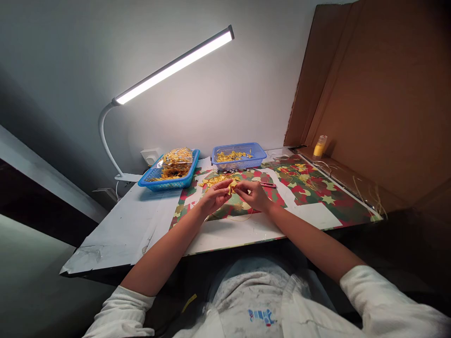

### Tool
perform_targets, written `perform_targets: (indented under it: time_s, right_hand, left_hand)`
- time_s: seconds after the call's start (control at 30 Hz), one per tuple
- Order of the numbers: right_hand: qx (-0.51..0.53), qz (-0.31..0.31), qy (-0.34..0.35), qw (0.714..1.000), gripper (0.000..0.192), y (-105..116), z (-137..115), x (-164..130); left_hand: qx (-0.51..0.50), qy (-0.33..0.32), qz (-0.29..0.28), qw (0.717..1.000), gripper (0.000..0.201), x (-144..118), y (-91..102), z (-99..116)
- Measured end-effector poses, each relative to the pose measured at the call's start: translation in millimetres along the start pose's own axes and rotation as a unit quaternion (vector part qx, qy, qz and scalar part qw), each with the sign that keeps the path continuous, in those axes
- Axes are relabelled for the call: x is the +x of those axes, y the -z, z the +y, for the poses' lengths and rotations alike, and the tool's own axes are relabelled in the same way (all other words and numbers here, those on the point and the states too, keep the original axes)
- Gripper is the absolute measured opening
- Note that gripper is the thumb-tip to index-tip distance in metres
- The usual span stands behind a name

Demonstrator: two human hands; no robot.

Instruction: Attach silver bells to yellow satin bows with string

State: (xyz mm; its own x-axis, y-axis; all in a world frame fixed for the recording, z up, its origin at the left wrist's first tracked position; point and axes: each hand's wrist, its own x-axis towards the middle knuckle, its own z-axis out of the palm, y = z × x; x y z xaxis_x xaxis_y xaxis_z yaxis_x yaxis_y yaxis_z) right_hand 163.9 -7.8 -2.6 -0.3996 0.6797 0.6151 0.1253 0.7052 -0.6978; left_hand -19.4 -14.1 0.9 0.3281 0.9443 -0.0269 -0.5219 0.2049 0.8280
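Observation:
My left hand (215,196) is pinched around a small yellow ribbon bow (231,188) above the middle of the table. My right hand (254,195) meets it from the other side, thumb and fingertips pressed together at the bow's edge. What exactly lies between the right fingertips is too small to make out. A thin yellow cord (243,219) loops below both hands over the white sheet. Just behind the left hand lies a loose pile of yellow ribbon pieces (211,180). Pink-handled snips (268,185) rest beside the right hand.
At the back stand a blue basket (143,184) heaped with yellow pieces and a bag, and a purple-blue basket (262,157). A lit lamp (176,65) hangs above. To the right are yellow strands (299,176), a small jar (319,148) and a cardboard wall (373,94).

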Motion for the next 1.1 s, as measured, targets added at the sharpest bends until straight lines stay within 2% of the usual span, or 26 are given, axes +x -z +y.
perform_targets:
  time_s: [0.73, 1.1]
  right_hand:
    - [-0.011, -0.001, 0.007, 1.0, 0.028, -4.1, 3.0, -1.1]
    - [-0.003, 0.001, -0.01, 1.0, 0.03, -1.3, 1.1, -0.3]
  left_hand:
    - [0.013, 0.013, 0.004, 1.0, 0.035, -1.2, 0.9, -2.9]
    - [0.006, -0.003, -0.001, 1.0, 0.031, -0.1, 1.0, 1.1]
